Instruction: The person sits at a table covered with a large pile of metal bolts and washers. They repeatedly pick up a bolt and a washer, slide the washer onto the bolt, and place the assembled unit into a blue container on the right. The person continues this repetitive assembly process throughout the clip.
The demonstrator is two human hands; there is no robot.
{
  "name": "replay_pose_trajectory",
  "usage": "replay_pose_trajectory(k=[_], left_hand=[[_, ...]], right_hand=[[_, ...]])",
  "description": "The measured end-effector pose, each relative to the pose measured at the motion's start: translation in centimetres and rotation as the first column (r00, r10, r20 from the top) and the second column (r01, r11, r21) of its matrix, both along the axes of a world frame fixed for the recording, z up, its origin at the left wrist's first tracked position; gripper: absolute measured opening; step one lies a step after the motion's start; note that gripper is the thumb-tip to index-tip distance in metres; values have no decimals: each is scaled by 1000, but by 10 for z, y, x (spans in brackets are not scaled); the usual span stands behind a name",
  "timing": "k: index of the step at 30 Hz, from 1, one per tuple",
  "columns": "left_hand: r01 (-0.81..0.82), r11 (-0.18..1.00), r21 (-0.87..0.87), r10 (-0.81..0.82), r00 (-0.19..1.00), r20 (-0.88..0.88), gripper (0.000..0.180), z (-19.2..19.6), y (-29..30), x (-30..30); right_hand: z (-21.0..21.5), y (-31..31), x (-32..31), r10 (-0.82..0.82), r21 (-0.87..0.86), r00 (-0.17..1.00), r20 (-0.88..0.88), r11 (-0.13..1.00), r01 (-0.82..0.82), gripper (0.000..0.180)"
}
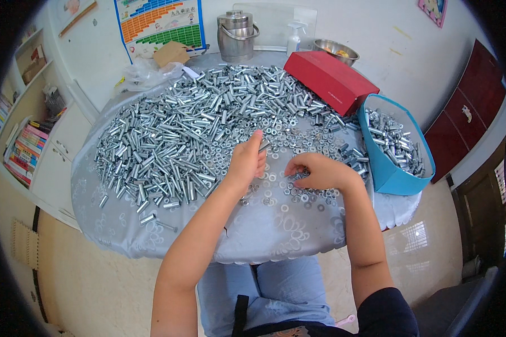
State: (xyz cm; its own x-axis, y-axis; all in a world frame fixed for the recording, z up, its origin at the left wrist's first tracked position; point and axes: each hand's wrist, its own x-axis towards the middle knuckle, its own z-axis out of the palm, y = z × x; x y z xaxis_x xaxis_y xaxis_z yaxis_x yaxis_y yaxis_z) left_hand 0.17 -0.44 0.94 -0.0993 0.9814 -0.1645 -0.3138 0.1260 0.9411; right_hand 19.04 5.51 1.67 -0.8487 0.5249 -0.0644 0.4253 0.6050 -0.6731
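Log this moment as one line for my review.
left hand: holding silver metal cylinder | right hand: fingers curled, among flat silver washers | far right: light-blue bin, silver hardware inside

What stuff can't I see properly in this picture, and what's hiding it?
In the head view:
Right hand: it hides whatever lies under its palm.
Left hand: its back hides the palm.
Red box: its walls hide any contents.
Blue bin: metal parts heaped inside hide its bottom.
Washers: too small to make out any markings.

A table (258, 238) under grey patterned cloth carries heaped metal sleeves (163, 135), loose washers (305, 197), and a steel canister (236, 44).
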Motion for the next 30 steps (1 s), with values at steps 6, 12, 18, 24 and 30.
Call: replay_pose_trajectory(k=[6, 12, 18, 24, 30], left_hand=[[-30, 999, -20, 30, 999, -12, 49, 3, -1, 4], [19, 1000, -1, -19, 1000, -7, 49, -2, 0, 0], [-30, 999, -36, 29, 999, -31, 48, 2, -2, 9], [49, 998, -27, -49, 998, -30, 49, -6, 0, 6], [59, 998, -20, -59, 998, -12, 49, -4, -1, 6]], right_hand=[[-1, -3, -9, -9, 133, 1000, -11, 991, 11, 26], [5, -7, -10, -128, 248, 981, -149, 955, 162, 23], [18, -11, -14, -141, 159, 821, -552, 950, 270, 21], [13, -11, -21, -160, 59, 750, -642, 965, 256, 20], [11, -12, -23, -210, -15, 753, -624, 966, 258, 19]])
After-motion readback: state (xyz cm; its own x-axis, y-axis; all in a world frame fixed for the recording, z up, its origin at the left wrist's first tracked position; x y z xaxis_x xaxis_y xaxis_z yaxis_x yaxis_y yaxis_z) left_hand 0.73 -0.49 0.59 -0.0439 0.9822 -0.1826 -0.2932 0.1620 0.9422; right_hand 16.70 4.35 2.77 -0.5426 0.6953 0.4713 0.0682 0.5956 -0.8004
